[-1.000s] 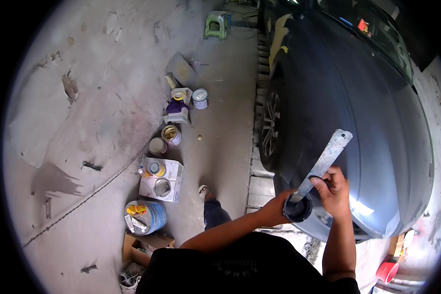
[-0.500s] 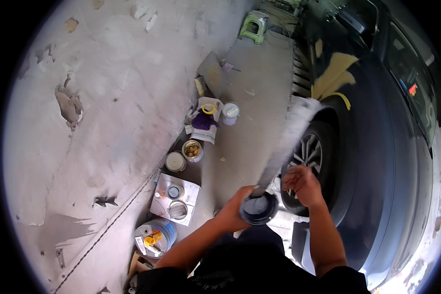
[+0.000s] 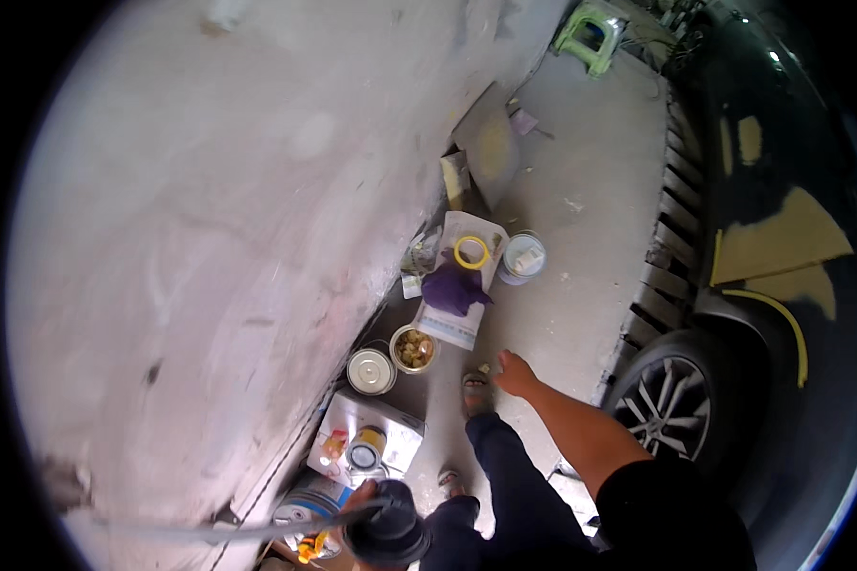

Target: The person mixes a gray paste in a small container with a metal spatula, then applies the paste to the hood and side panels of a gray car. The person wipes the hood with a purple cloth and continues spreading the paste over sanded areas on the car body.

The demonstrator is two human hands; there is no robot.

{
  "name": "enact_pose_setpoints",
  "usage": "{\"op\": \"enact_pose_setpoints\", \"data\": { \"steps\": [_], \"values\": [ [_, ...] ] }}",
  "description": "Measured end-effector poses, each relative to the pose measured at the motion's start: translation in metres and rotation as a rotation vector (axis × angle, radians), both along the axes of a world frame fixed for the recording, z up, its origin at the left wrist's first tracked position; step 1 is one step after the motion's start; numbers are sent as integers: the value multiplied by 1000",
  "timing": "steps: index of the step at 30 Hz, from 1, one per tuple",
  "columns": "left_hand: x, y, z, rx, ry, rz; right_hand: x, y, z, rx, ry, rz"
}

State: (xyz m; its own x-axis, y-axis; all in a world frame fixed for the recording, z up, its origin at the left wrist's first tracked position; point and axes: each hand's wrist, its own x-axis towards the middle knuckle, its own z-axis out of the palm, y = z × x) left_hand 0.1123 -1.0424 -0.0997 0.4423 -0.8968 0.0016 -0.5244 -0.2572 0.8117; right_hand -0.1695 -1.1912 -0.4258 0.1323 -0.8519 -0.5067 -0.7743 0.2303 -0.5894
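At the bottom, my left hand (image 3: 360, 497) is closed round a dark, round, cup-like container (image 3: 388, 528). A long thin grey strip (image 3: 229, 533), smeared by motion, reaches from it toward the wall; its kind is not clear. My right hand (image 3: 516, 375) hangs over the floor by my foot, its fingers loosely curled with nothing visible in them. Beneath the left hand's side stands a white box (image 3: 395, 425) with a small tin (image 3: 366, 449) on it. A blue-and-white bucket (image 3: 305, 509) with yellow items on top is partly hidden behind the left hand.
Along the wall (image 3: 209, 238) stand a lidded tin (image 3: 370, 371), an open tin with lumpy contents (image 3: 413, 349), a purple cloth (image 3: 455, 288), a yellow tape roll (image 3: 471, 252) and a white pail (image 3: 522, 258). On the right is a dark car (image 3: 781, 419) with tan patches; a green stool (image 3: 590, 38) stands far off.
My view has swung toward the wall and floor. The left hand has carried the dark container down and left, its strip now pointing left. My right hand has moved away from the wheel, its fingers curling.
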Motion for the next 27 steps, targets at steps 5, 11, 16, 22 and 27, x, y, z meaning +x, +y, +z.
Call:
{"op": "enact_pose_setpoints", "data": {
  "steps": [5,11,16,22,27],
  "values": [
    [-2,-64,-48,-2,-115,400,65,-130,-79,-55,226,198],
    [8,-105,-77,39,-123,330,110,-191,-113,-320,365,283],
    [8,-119,-76,42,-105,265,92,-217,-123,-277,169,303],
    [1,-114,-49,-5,-68,158,70,-210,-17,-165,-383,15],
    [-8,-105,-12,-122,-40,-8,11,-171,106,342,-1044,-527]
  ]
}}
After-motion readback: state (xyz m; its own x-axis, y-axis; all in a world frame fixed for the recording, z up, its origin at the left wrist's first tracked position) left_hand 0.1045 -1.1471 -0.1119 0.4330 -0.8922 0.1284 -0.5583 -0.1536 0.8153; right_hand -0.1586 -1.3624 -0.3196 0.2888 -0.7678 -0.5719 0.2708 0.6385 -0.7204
